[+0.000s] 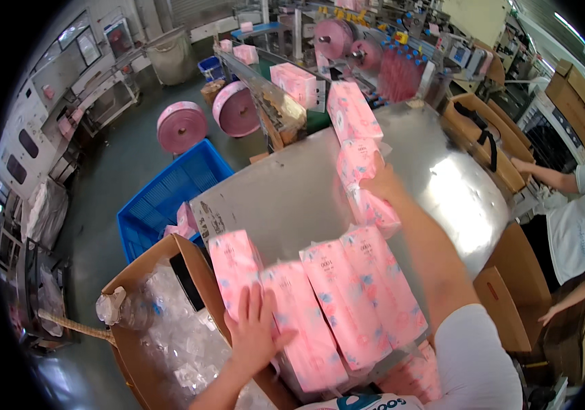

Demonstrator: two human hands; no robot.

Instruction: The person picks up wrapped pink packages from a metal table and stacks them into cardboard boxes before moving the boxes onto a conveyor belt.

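Pink, flower-printed tissue packs [364, 294] stand side by side at the near edge of a metal table, close to my body. My left hand [255, 335] lies with fingers spread on the left packs of this group, next to a shorter-looking pack [232, 256]. Farther off, my right hand [383, 181] grips a pink tissue pack [355, 158] at its right side, with the fingertips partly hidden. Just nearer than that hand, another pack [378, 213] lies tilted and partly covered by my forearm. A further pack [352, 113] touches the far end of this row.
The metal table [272, 184] meets a conveyor [265, 89] carrying more packs. A blue crate [162, 191] and a carton of clear plastic film [183, 342] stand left. Pink rolls [182, 128] sit on the floor. At right, a co-worker [573, 219] is beside open cartons [511, 294].
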